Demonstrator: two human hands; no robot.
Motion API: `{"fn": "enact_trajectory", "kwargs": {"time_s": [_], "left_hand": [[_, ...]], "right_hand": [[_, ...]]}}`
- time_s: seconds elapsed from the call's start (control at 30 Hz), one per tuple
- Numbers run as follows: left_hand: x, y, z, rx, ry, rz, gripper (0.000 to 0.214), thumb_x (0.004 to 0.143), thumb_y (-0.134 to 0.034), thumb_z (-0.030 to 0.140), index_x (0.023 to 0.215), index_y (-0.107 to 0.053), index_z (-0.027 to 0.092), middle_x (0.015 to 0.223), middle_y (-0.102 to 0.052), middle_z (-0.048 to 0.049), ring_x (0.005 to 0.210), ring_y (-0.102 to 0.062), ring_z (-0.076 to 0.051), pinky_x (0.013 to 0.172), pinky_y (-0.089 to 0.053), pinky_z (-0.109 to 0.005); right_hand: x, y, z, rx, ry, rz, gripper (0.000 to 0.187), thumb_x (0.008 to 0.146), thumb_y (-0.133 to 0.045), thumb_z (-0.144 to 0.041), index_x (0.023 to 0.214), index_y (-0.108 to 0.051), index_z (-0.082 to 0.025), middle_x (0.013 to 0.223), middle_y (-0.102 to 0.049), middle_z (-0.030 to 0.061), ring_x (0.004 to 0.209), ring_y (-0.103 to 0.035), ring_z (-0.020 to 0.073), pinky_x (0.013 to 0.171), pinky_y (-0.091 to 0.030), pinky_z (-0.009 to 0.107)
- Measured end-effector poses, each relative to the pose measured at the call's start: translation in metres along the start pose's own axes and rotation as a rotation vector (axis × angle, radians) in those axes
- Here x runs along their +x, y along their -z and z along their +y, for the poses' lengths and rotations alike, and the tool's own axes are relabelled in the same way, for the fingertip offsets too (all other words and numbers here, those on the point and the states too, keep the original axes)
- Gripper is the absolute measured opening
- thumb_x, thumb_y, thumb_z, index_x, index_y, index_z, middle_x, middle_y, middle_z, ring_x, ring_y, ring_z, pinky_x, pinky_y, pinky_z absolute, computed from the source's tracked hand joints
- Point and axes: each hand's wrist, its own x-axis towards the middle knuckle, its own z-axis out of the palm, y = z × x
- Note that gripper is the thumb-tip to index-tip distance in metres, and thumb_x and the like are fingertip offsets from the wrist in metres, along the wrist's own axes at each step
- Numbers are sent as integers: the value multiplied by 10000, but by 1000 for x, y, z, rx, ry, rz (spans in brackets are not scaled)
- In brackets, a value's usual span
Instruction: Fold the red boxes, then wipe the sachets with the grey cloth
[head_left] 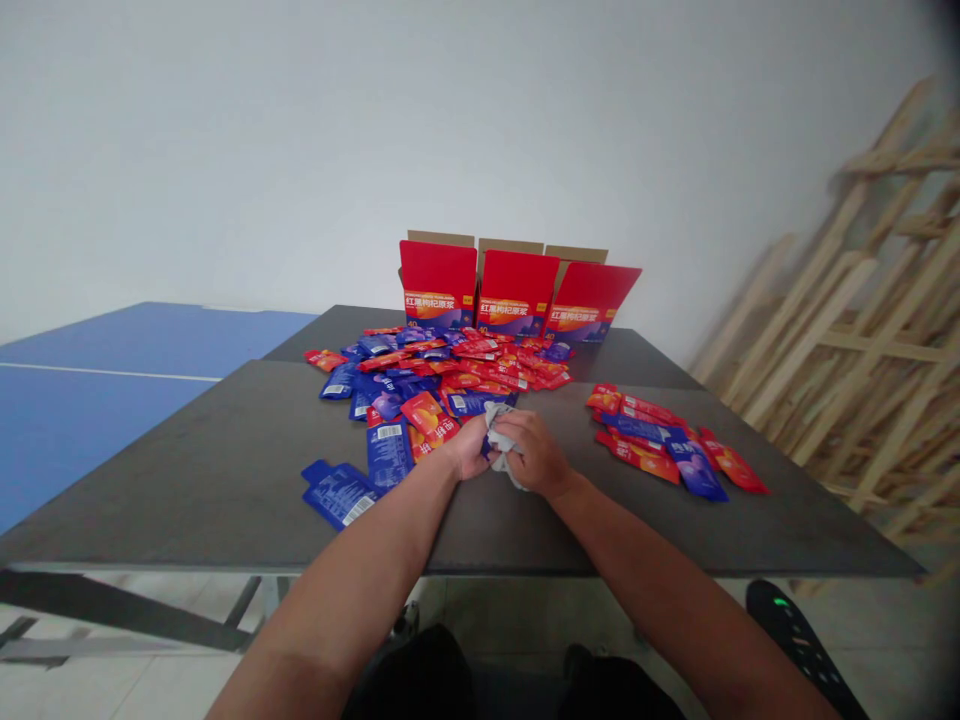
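Observation:
My hands meet over the near middle of the dark table (255, 440). A crumpled grey-white cloth (501, 432) is bunched in my right hand (531, 450), whose fingers are curled round it. My left hand (471, 448) is closed beside it on a blue pouch (486, 446); only a small dark blue bit shows, the remainder being covered by fingers and cloth. Just beyond and left of my hands lies a heap of red pouches (480, 375) and blue pouches (390, 455). One blue pouch (341, 492) lies flat nearest the front edge.
Three open red cartons (517, 290) stand in a row at the back, flaps up. A smaller group of red and blue pouches (649, 435) lies on the right. Left of the table is a blue table-tennis table (150, 400); wooden frames (847, 320) lean at right.

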Motion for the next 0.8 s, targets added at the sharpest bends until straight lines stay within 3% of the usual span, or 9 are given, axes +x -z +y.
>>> {"fn": "enact_trajectory", "kwargs": {"time_s": [0.3, 0.5, 0.57, 0.67, 0.8], "left_hand": [[-9, -1, 2, 198, 70, -66, 275, 860, -604, 429, 860, -538, 163, 681, -517, 11, 398, -371, -38, 332, -186, -123], [-14, 0, 8, 94, 175, -171, 252, 849, -606, 390, 878, -553, 145, 699, -529, -13, 409, -383, -42, 315, -184, -118], [-14, 0, 12, 3, 148, -179, 233, 845, -595, 356, 879, -565, 127, 718, -553, -34, 427, -411, -50, 315, -211, -124], [-10, 0, 18, -104, -29, -75, 129, 818, -627, 237, 857, -578, 123, 687, -570, -22, 447, -458, -58, 330, -260, -133], [-1, 0, 22, -182, -245, 147, 71, 800, -640, 115, 857, -603, 135, 638, -601, 4, 482, -543, -72, 453, -432, -158]], "right_hand": [[-2, 1, 25, -81, -363, 287, 315, 787, -477, -113, 1075, -574, -195, 1080, -569, 110, 1064, -544, 247, 972, -453, 453], [-11, -3, 50, -58, -638, 363, 202, 813, -501, -222, 998, -579, -197, 963, -607, 79, 938, -569, 230, 883, -480, 410], [-13, -4, 55, -62, -695, 377, 191, 801, -516, -243, 971, -586, -194, 931, -622, 76, 904, -576, 229, 849, -489, 400], [-12, -1, 52, -75, -684, 397, 202, 802, -517, -239, 983, -590, -189, 944, -635, 83, 913, -590, 229, 841, -497, 396], [-5, 11, 33, -42, -465, 325, 218, 795, -517, -194, 999, -592, -197, 985, -633, 92, 959, -604, 233, 873, -502, 405]]}}
